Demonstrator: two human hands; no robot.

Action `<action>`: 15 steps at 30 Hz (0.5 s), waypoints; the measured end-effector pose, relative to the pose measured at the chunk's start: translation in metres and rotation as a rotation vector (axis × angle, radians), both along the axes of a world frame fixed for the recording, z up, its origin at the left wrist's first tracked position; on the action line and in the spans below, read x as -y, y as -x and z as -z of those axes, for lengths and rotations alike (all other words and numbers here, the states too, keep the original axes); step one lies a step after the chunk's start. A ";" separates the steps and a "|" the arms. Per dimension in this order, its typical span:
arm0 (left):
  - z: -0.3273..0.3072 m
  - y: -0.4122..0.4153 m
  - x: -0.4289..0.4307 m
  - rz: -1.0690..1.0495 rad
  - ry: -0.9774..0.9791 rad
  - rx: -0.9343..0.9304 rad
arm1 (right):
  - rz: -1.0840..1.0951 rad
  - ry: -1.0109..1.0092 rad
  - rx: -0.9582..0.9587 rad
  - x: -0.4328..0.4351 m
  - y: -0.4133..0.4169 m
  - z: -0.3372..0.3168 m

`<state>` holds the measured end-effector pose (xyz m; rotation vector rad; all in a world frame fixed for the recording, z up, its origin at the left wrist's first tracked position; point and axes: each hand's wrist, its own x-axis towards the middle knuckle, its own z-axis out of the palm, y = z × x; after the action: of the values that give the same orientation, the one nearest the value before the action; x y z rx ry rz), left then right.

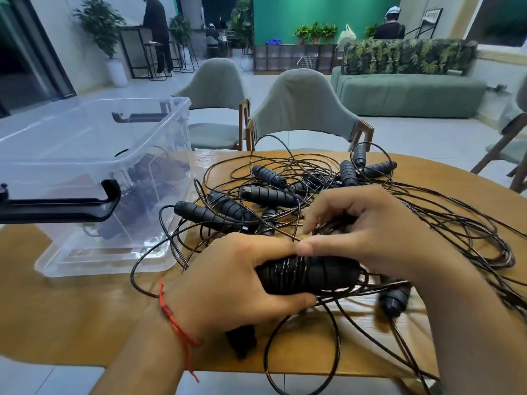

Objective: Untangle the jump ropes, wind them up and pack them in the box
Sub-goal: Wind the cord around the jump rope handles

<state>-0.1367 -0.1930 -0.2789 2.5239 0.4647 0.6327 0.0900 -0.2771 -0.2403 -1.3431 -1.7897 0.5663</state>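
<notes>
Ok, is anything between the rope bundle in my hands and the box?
Nothing solid: the box stands open-topped to the left. Only loose cord loops lie on the table between, and the bundle trails cord into the tangle.

Two grey-green chairs (pixel 302 109) are standing at the far edge of the wooden worktop (pixel 71 309), on a pale tiled floor (pixel 413 135). Beyond, a green sofa (pixel 407 95) is carrying leaf-patterned cushions (pixel 407 57), potted plants (pixel 315 32) are lining a low shelf unit (pixel 293 58) against a green wall (pixel 322 12), and a person (pixel 156 24) is standing at a high table (pixel 132 29).
</notes>
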 end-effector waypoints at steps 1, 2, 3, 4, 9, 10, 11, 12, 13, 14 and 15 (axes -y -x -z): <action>0.000 0.000 0.000 0.012 -0.035 0.007 | -0.020 0.047 -0.047 -0.002 -0.003 0.002; 0.000 0.000 -0.001 0.027 -0.060 0.014 | -0.048 0.095 -0.091 -0.003 -0.006 0.005; 0.000 0.000 -0.001 0.042 -0.071 0.027 | -0.081 0.131 -0.138 -0.006 -0.007 0.009; 0.000 0.000 -0.001 0.053 -0.072 0.045 | -0.109 0.155 -0.184 -0.008 -0.008 0.013; -0.003 -0.001 0.001 0.070 -0.026 0.122 | -0.208 0.208 -0.392 -0.020 -0.005 0.030; -0.003 -0.002 0.002 0.067 -0.011 0.124 | -0.208 0.204 -0.405 -0.022 -0.004 0.032; -0.003 -0.001 0.002 0.063 0.007 0.121 | -0.206 0.194 -0.416 -0.024 -0.005 0.035; -0.002 -0.001 0.002 0.058 0.025 0.119 | -0.198 0.188 -0.430 -0.026 -0.005 0.037; -0.001 -0.001 0.002 0.051 0.043 0.121 | -0.197 0.185 -0.452 -0.027 -0.006 0.041; 0.000 -0.001 0.002 0.040 0.062 0.132 | -0.197 0.197 -0.478 -0.029 -0.007 0.043; 0.001 -0.001 0.003 0.026 0.082 0.159 | -0.207 0.203 -0.509 -0.030 -0.009 0.045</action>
<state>-0.1362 -0.1962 -0.2797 2.3767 0.3911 0.7814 0.0985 -0.2470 -0.2854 -1.0236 -1.4800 1.1190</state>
